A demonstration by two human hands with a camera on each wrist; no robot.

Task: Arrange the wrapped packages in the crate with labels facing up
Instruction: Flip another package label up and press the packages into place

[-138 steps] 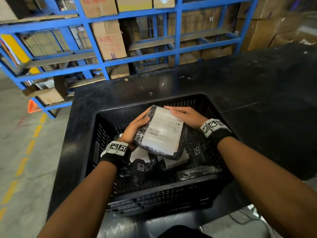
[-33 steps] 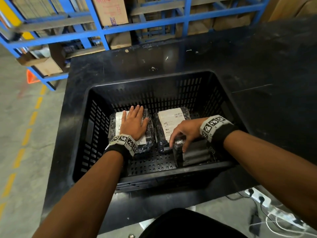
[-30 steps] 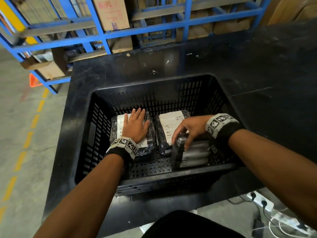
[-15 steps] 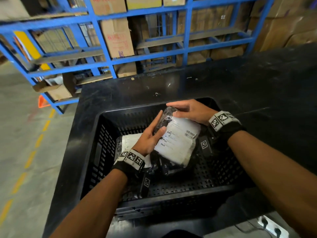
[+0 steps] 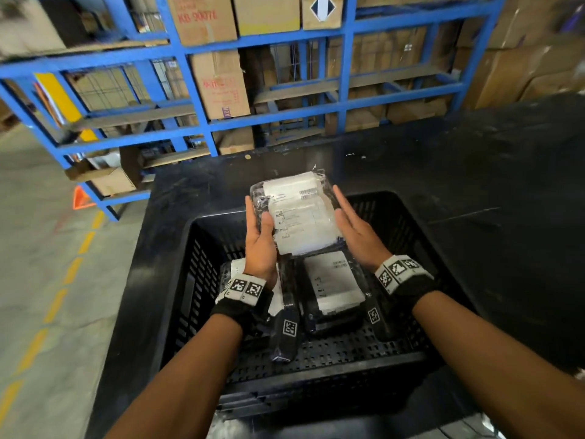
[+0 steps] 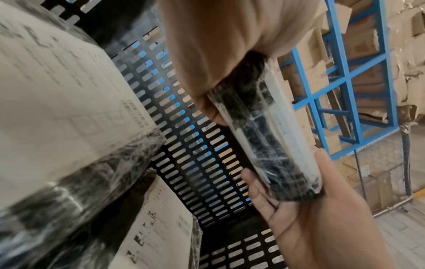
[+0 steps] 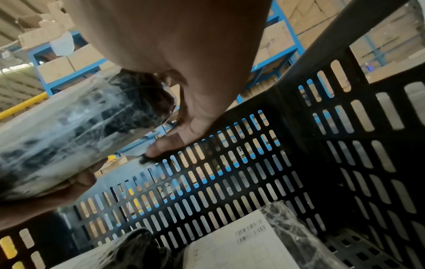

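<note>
overhead, both hands, left (image 5: pixel 260 245) and right (image 5: pixel 357 233), hold one package (image 5: pixel 296 213) above the crate (image 5: pixel 190 280), label up, long axis pointing away; only the left wrist view shows its thin dark edge (image 6: pixel 268 134). grip: straight fingers on its sides, left thumb over the label.

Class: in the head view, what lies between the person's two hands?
The plastic-wrapped package with the white label, label up, lies between the left hand and right hand, above the black slotted plastic crate. The head view shows it.
</note>
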